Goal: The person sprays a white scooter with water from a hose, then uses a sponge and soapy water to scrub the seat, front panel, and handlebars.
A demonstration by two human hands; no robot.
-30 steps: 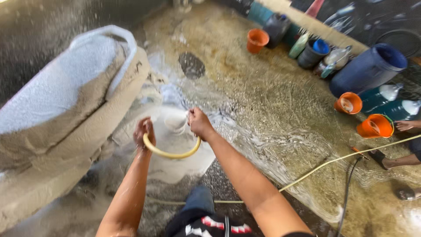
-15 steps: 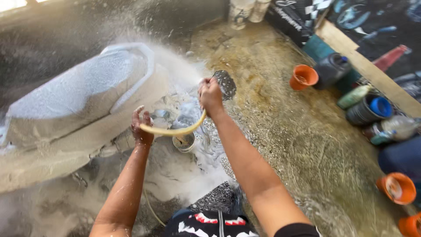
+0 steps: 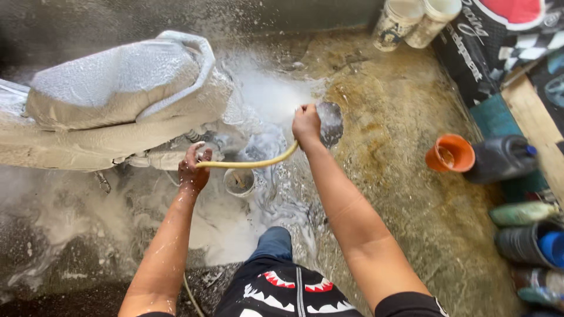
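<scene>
On the wet floor: I crouch beside a foam-covered scooter.
Left hand: my fingers are closed around one end of the yellow hose.
Right hand: my fist is clenched on the hose's other end, where white spray bursts toward the scooter.
Hose: it sags between my hands, above a small cup.
Nearby: an orange cup and a dark jug lie to my right.

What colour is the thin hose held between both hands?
The thin hose is pale yellow, seen in the head view.
</scene>
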